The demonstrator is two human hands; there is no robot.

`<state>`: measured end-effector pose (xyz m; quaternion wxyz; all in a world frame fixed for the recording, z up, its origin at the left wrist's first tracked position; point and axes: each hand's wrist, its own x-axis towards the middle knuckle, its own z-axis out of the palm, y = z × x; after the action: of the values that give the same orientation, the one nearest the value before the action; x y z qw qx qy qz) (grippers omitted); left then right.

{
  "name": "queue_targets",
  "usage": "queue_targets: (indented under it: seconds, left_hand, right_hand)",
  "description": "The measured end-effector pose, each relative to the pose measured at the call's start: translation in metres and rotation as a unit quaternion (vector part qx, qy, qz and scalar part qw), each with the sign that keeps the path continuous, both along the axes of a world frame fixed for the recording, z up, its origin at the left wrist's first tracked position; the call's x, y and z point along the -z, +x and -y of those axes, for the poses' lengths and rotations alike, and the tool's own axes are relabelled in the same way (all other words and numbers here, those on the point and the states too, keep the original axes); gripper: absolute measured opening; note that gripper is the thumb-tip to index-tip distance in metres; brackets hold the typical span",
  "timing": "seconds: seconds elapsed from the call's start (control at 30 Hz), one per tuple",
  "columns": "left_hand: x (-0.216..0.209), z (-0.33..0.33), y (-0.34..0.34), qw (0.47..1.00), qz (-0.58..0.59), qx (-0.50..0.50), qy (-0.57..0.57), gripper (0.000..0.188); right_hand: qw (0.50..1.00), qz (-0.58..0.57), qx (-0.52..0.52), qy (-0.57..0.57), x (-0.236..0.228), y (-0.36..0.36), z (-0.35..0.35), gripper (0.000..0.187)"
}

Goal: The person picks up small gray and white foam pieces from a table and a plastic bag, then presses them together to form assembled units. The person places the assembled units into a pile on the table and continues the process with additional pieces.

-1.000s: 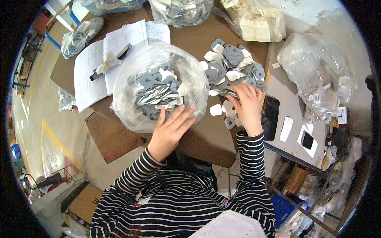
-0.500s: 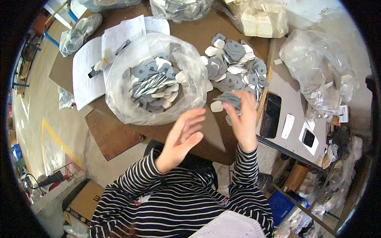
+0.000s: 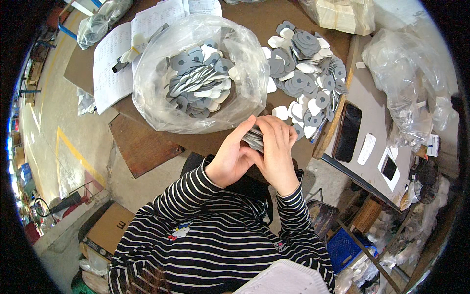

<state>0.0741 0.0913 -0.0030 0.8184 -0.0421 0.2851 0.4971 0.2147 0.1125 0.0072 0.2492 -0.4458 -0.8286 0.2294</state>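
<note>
My left hand (image 3: 229, 158) and my right hand (image 3: 277, 153) meet at the table's near edge, both closed around a small stack of thin grey pieces (image 3: 253, 139). Fingers cover much of that stack. Just beyond stands an open clear plastic bag (image 3: 148, 109), its rim spread wide. Inside it lie many flat grey-and-white pieces (image 3: 200, 81) with rounded corners, some showing a dark round mark. To the right, a loose heap of the same pieces (image 3: 306, 81) covers part of the brown tabletop (image 3: 254, 20).
Papers with writing (image 3: 112, 73) lie left of the bag. On a grey side surface at right are a dark phone (image 3: 348, 131), a white strip (image 3: 366, 149) and a large plastic bag (image 3: 409, 83). A wooden strip (image 3: 338, 122) edges the brown table.
My right hand has brought a stack of pieces from the heap leftward and nearer to me. My left hand, open and holding nothing before, has closed on the stack too. The view has shifted slightly.
</note>
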Motion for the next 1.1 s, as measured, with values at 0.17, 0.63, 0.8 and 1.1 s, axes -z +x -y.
queue_targets:
  seconds: [0.17,0.63,0.8,1.1]
  left_hand:
    - [-0.002,0.002,0.001,1.000,-0.005,-0.015,0.026,0.031]
    - [-0.017,0.012,-0.017,0.989,-0.028,0.053,0.137,0.064]
    - [-0.033,0.010,-0.033,0.988,-0.061,-0.019,0.144,0.082]
    - [-0.041,0.015,-0.082,0.959,-0.178,-0.132,0.175,0.051]
  right_hand:
    - [1.000,0.004,0.017,0.003,-0.001,-0.001,0.005,0.074]
    - [0.985,-0.170,-0.018,-0.027,-0.017,-0.004,-0.007,0.023]
    - [0.995,-0.034,-0.027,0.087,-0.028,-0.036,-0.017,0.023]
    - [0.975,-0.190,-0.109,-0.046,-0.058,-0.070,-0.042,0.033]
